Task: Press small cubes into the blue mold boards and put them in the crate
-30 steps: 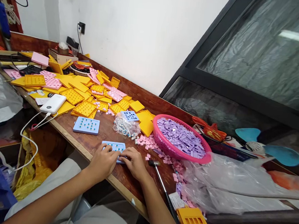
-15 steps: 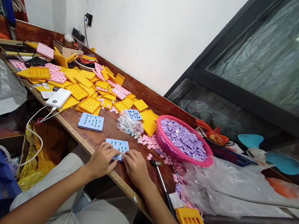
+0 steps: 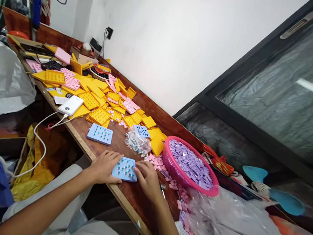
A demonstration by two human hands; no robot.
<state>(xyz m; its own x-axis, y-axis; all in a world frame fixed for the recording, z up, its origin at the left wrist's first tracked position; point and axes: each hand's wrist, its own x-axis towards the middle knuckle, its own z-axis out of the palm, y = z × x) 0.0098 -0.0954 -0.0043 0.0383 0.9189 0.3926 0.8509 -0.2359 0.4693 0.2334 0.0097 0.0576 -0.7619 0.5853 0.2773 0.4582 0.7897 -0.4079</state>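
Flanking a blue panel (image 3: 125, 169) near the front edge of the bench (image 3: 139, 197), the left hand (image 3: 107, 167) and right hand (image 3: 147, 178) touch its opposite ends. Their fingers are partly curled; whether either grips the panel, I cannot tell.

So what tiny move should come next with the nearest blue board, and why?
Probably, the right grip should gently press the small blue-and-white pieces on the nearest blue board, to check they sit firmly. It is right beside them, and the left grip lies along the board's left edge, ready to steady it. I can't tell whether any are loose.
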